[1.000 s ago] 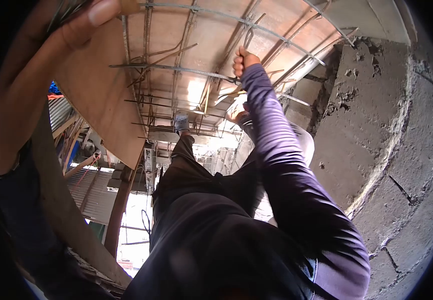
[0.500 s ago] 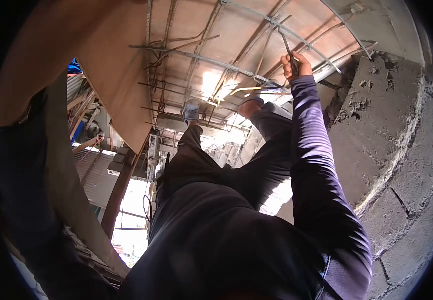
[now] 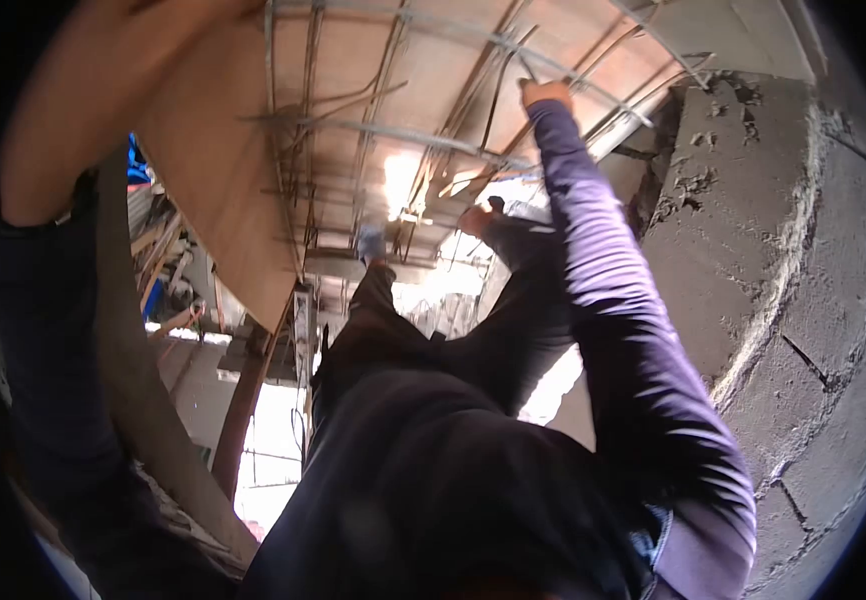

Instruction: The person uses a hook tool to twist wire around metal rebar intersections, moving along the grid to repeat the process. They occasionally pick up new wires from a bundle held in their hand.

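At the upper right, my right hand (image 3: 547,93) is closed around a thin dark metal tool (image 3: 527,68), whose far end reaches up to the rebar grid (image 3: 393,128). Steel bars cross one another over pale brown panels (image 3: 353,60). My left hand (image 3: 113,90) is large and blurred at the upper left, close to the camera beside a brown board (image 3: 223,180); its fingers run out of the top edge, and whether they hold anything is hidden.
A rough grey concrete block wall (image 3: 753,230) rises on the right. Down the left runs a curved beam (image 3: 143,330), with stacked wood scraps (image 3: 161,245) behind it. My feet (image 3: 475,220) stand by the bars, near bright gaps below.
My right hand has moved up and left with the tool. The view has shifted a little, and my left hand appears further up and across the top left.
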`<action>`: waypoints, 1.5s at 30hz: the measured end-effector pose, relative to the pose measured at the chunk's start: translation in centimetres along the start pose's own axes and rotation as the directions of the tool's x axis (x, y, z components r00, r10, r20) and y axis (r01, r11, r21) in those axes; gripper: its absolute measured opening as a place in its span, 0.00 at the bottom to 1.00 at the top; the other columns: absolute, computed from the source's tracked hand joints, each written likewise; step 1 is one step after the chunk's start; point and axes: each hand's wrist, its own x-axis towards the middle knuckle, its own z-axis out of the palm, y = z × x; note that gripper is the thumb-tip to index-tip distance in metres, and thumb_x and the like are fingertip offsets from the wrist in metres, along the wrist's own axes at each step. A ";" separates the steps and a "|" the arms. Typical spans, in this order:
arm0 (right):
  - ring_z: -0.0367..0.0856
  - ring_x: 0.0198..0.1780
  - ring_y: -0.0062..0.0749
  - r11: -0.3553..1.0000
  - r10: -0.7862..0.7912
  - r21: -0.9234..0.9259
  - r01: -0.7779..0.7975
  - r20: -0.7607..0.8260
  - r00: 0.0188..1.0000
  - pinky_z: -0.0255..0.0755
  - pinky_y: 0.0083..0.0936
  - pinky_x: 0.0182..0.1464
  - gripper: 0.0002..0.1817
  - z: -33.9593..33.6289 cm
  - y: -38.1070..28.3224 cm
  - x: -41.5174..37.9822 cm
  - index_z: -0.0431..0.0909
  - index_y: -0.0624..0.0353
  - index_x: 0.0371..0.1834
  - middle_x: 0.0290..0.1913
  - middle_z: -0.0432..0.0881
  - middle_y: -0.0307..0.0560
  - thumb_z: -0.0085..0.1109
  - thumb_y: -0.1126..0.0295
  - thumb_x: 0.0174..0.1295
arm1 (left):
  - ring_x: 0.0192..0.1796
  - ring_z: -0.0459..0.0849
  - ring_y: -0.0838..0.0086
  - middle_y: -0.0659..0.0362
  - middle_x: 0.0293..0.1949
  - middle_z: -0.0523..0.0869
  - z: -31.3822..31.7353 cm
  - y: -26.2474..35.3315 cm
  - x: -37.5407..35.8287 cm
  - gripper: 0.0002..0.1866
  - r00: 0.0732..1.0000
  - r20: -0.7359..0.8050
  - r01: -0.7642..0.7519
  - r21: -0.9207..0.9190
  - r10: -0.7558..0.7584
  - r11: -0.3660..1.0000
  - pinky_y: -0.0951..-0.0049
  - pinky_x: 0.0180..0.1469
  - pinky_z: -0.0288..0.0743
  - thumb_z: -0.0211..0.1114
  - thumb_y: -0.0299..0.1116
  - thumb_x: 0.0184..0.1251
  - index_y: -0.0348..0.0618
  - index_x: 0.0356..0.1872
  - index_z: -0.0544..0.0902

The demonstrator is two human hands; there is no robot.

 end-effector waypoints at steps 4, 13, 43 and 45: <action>0.85 0.35 0.41 -0.399 -0.027 0.734 -0.549 0.589 0.807 0.82 0.31 0.33 0.11 1.4 1.7 0.1 0.76 0.69 0.50 0.39 0.84 0.55 0.47 0.74 0.73 | 0.41 0.76 0.80 0.63 0.34 0.79 0.5 0.1 0.0 0.15 0.999 0.010 -0.049 0.051 0.049 0.997 0.78 0.47 0.67 0.64 0.40 0.76 0.34 0.42 0.82; 0.55 0.15 0.17 -0.549 -0.444 0.415 -0.725 0.590 0.674 0.49 0.20 0.15 0.12 2.9 3.3 -1.4 0.71 0.56 0.38 0.17 0.61 0.27 0.44 0.63 0.78 | 0.41 0.75 0.80 0.63 0.34 0.78 1.4 -0.2 0.3 0.14 0.997 -0.057 -0.058 -0.195 0.047 0.979 0.78 0.47 0.68 0.64 0.37 0.75 0.33 0.48 0.83; 0.84 0.35 0.36 0.475 -0.051 0.879 -0.047 0.080 0.995 0.80 0.38 0.40 0.30 6.4 0.6 -7.9 0.81 0.64 0.52 0.34 0.86 0.51 0.68 0.47 0.61 | 0.33 0.70 0.77 0.59 0.27 0.73 0.7 3.3 0.7 0.17 0.998 0.007 -0.068 -0.098 0.069 0.993 0.75 0.39 0.64 0.62 0.37 0.77 0.34 0.30 0.75; 0.88 0.41 0.44 0.765 -0.010 0.638 0.085 -0.120 0.993 0.80 0.36 0.49 0.29 1.9 1.7 -6.4 0.86 0.59 0.40 0.41 0.89 0.58 0.74 0.42 0.53 | 0.34 0.70 0.77 0.60 0.27 0.73 0.7 2.8 0.6 0.16 0.998 0.003 -0.065 -0.112 0.066 0.992 0.76 0.39 0.65 0.62 0.36 0.77 0.34 0.31 0.76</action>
